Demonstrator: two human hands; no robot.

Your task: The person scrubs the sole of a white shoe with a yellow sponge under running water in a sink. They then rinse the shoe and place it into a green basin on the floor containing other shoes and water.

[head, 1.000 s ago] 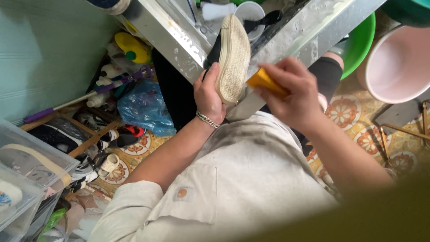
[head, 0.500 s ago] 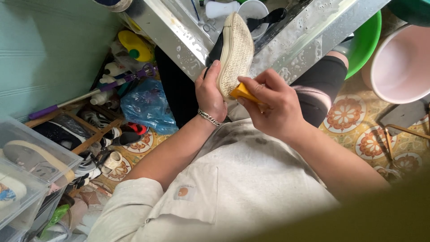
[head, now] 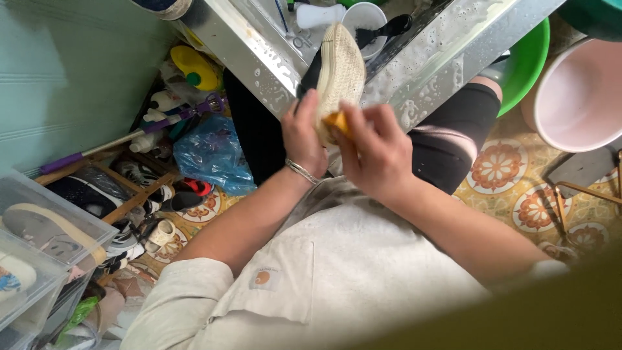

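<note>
While gripping the shoe sole-up over the sink with left hand for access, pinching yellow sponge in right hand, pressed against sole.

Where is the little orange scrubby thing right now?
In the head view, the orange scrubber sits near the top middle, gripped in the right hand and pressed against the pale sole of the shoe that the left hand holds.

Pink basin on patterned floor
</note>
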